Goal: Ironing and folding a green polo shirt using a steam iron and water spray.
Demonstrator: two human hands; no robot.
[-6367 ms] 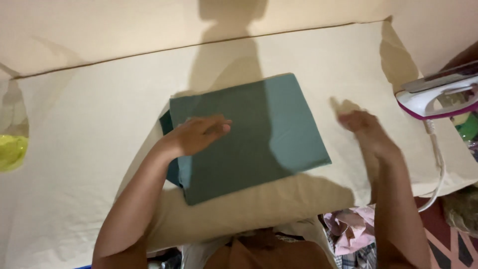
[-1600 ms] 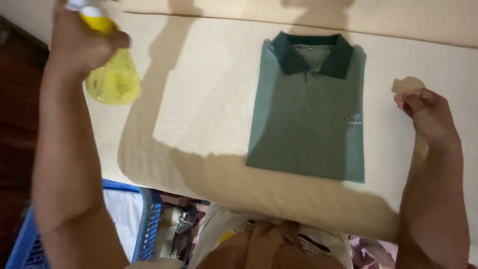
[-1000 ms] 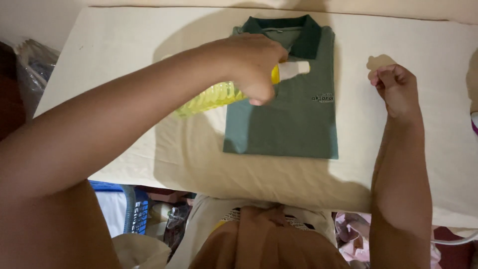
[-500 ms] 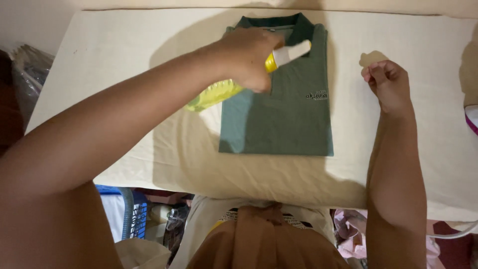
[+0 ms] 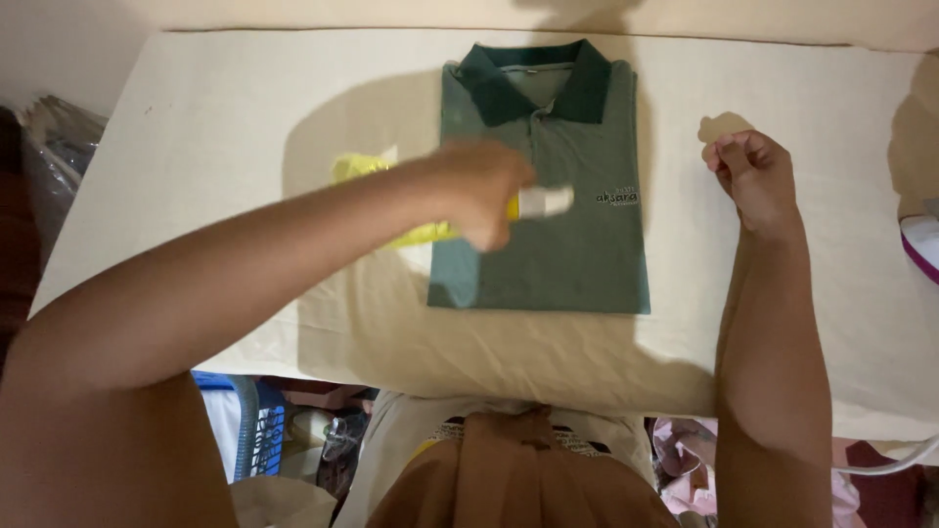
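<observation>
Left hand (image 5: 484, 191), motion-blurred, fingers wrapped around a yellow plastic spray bottle (image 5: 421, 200); its white nozzle projects beyond the fingertips above the folded green polo shirt (image 5: 548, 215). Right hand (image 5: 748, 176) fingers curled, apparently empty, resting on the cream padded ironing surface (image 5: 215, 127) beside the shirt.

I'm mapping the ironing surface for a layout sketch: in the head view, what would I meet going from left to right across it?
yellow spray bottle held in the left hand → folded green polo shirt → right hand, a loose fist resting on the cream cloth → iron at the right edge.
</observation>
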